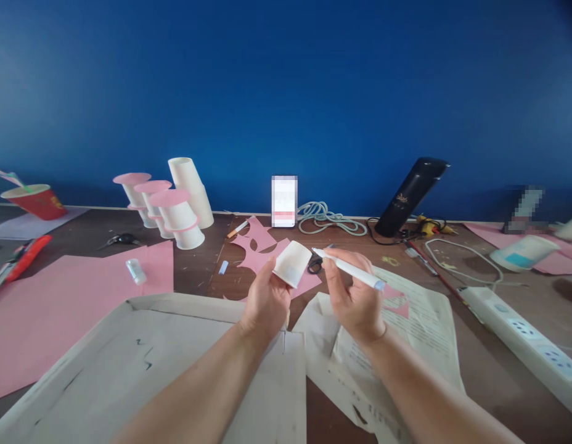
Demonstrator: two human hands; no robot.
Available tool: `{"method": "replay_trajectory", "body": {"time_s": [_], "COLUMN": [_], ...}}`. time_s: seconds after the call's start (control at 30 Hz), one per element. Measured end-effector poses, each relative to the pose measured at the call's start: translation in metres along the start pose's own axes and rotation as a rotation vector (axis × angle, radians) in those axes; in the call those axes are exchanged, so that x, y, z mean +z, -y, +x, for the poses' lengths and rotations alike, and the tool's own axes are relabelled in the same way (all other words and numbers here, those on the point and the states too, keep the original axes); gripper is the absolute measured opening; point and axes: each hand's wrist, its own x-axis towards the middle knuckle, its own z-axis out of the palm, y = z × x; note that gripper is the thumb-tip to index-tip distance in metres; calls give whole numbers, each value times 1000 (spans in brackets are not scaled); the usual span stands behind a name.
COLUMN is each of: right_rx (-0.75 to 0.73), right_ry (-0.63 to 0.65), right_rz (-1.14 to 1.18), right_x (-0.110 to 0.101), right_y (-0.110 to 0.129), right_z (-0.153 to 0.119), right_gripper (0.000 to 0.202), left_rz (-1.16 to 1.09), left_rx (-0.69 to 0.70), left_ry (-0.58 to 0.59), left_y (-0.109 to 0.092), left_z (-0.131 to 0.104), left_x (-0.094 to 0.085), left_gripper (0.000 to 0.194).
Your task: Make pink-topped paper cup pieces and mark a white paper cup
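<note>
My left hand (266,302) is closed around a small white paper cup (293,264), which is tilted above pink paper scraps. In my right hand (357,296) is a white marker (353,270), gripped like a pen, its tip pointing left at the cup and a small gap apart from it. Behind the marker tip lie black loops (315,265), perhaps scissor handles, partly hidden. A light blue pen cap (224,267) rests on the table left of the cup. Cut pink paper (256,243) with curved holes spreads beneath and behind my left hand.
Stacked white cups with pink discs (175,213) stand at back left beside a tall cup stack (191,191). A phone (285,201), coiled cable (332,219) and black bottle (410,197) line the wall. A power strip (521,339) lies right; a white box lid (129,370) lies front left.
</note>
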Motion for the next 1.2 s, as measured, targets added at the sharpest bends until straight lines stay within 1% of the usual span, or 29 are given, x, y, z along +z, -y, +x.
{"method": "replay_trajectory", "body": {"time_s": [0.13, 0.3, 0.37, 0.47, 0.63, 0.77, 0.93, 1.1, 1.2], "right_rx": [-4, -8, -6, -3, -19, -35, -35, -42, -44], "right_ry": [2, 20, 22, 27, 42, 40, 55, 54, 53], "right_rz": [-18, -26, -25, -22, -9, -3, -7, -12, -6], "right_x": [1, 2, 3, 3, 4, 4, 4, 4, 5], "right_y": [-1, 1, 1, 0, 0, 1, 3, 3, 3], "right_z": [0, -1, -1, -2, -3, -3, -4, -5, -5], "right_gripper": [15, 15, 15, 16, 18, 19, 19, 20, 21], "left_rz": [34, 84, 89, 96, 125, 137, 151, 169, 174], "left_rx": [-17, -20, -14, -7, -6, -13, -6, 1, 15], "left_ry": [8, 104, 116, 110, 135, 84, 55, 106, 111], "left_y": [0, 1, 1, 2, 2, 1, 2, 3, 4], "left_z": [-2, -4, -4, -3, -2, -3, -2, -2, -1], "left_x": [0, -2, -3, -4, -4, -2, -2, -4, -5], "left_gripper": [25, 27, 28, 28, 29, 28, 26, 27, 27]}}
